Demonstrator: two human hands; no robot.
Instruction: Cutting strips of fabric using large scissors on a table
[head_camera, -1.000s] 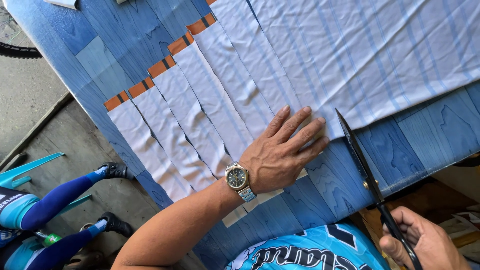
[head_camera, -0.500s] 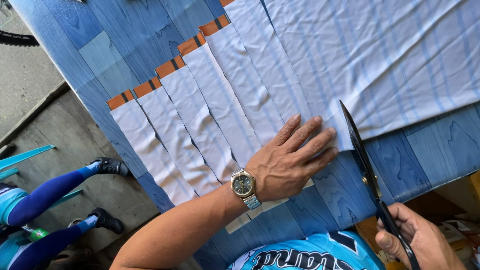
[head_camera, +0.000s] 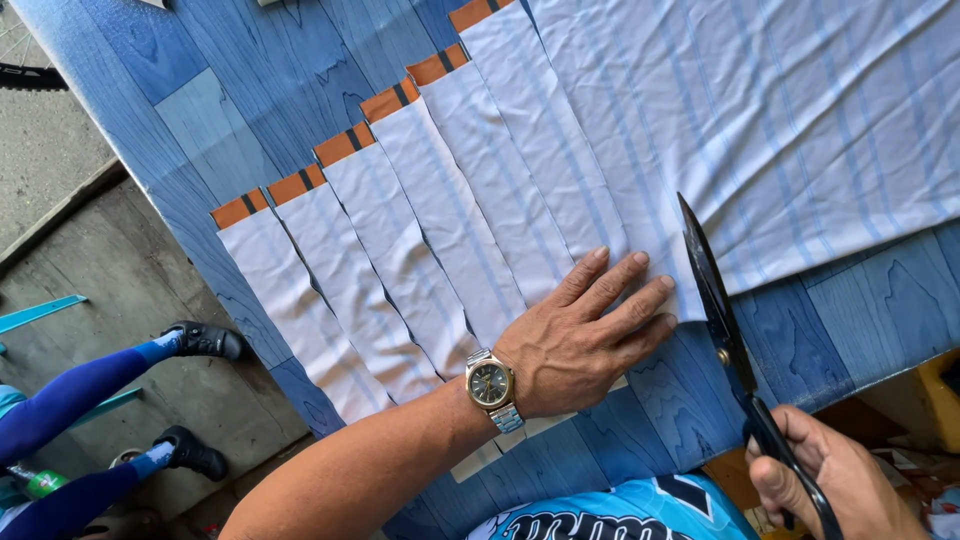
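A wide sheet of white fabric with faint blue lines (head_camera: 760, 130) lies on a blue wood-grain table (head_camera: 250, 70). Its left part is cut into several long strips (head_camera: 440, 220) with orange ends. My left hand (head_camera: 585, 335), with a wristwatch on the wrist, presses flat on the strips' near ends. My right hand (head_camera: 830, 480) grips the handles of black scissors (head_camera: 715, 290). Their blades point away from me, and their tip lies on the fabric's near edge just right of my left fingers.
At the lower left, another person's legs in blue leggings and black shoes (head_camera: 200, 340) stand on the concrete floor (head_camera: 110, 260). The table's near edge runs at the lower right, with a yellow object (head_camera: 940, 390) below it. A bicycle tyre (head_camera: 30, 75) shows at the upper left.
The view has shifted, so the fabric sits lower and left in frame. My left hand stays pressed on the strips. The scissors stay at the fabric's edge, held by my right hand.
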